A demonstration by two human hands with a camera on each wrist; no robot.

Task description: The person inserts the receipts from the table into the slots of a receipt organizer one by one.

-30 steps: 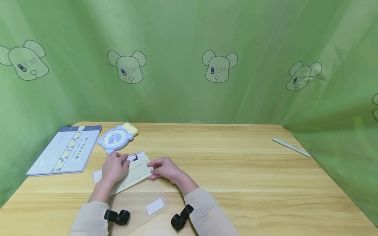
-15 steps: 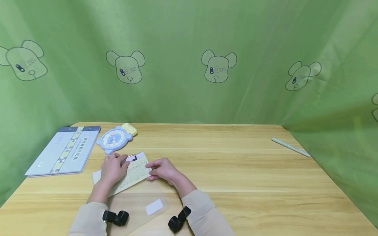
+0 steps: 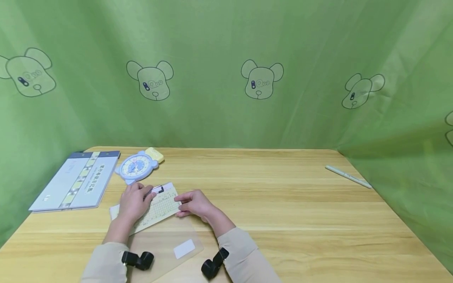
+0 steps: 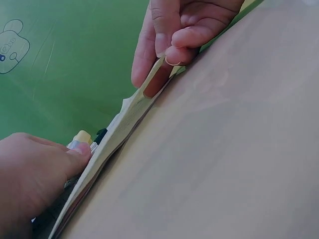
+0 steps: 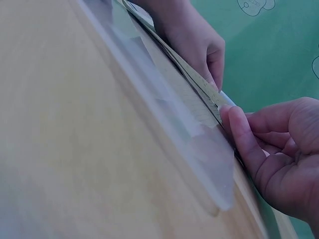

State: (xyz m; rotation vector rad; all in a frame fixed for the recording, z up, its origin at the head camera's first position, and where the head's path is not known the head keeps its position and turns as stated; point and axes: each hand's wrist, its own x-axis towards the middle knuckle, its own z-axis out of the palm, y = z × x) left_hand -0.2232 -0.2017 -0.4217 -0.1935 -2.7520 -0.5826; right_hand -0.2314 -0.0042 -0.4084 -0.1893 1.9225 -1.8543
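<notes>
In the head view, a small clipboard (image 3: pixel 168 185) with a metal and black clip (image 3: pixel 161 189) lies tilted at the left front, bearing pale sheets of printed grid paper (image 3: pixel 164 206). Across its left part lies my left hand (image 3: pixel 134 202), thumb and fingers gripping around the clip end. My right hand (image 3: pixel 196 204) pinches the right corner of the paper between thumb and fingers. Both wrist views show the sheets edge-on and slightly parted, with the right fingertips (image 5: pixel 234 117) at their corner. Beneath them is a translucent folder (image 3: pixel 155 249) with a white label (image 3: pixel 184 249).
A large grey-blue account book (image 3: pixel 76 181) lies at the far left. Beside it are a blue bear-shaped toy clock (image 3: pixel 137 166) and a yellow block (image 3: pixel 155 154). A pale green pen (image 3: pixel 348 176) lies near the right edge of the wooden table (image 3: pixel 283 204). Green cloth (image 3: pixel 212 118) surrounds it.
Both hands keep their hold on the clipboard and paper. The whole scene has shifted very slightly left in the head view, and otherwise things stay as they were.
</notes>
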